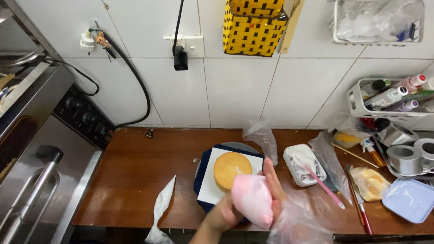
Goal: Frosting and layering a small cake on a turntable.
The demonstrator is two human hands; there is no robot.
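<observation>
From my feed only one of the hands (253, 199) shows, can't tell which, wrapped around a pink piping bag (252, 200) just in front of the round sponge cake (231, 169). Cake sits on a white board on the brown surface (135, 171). White piping bag (162, 208) lies left of the cake, cream tub (304, 164) right.

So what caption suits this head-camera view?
A hand holds a pink piping bag above a round sponge cake on a wooden counter.

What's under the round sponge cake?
The sponge cake sits on a white square board, over a dark blue mat and grey turntable. The pink piping bag covers the board's near corner.
</observation>
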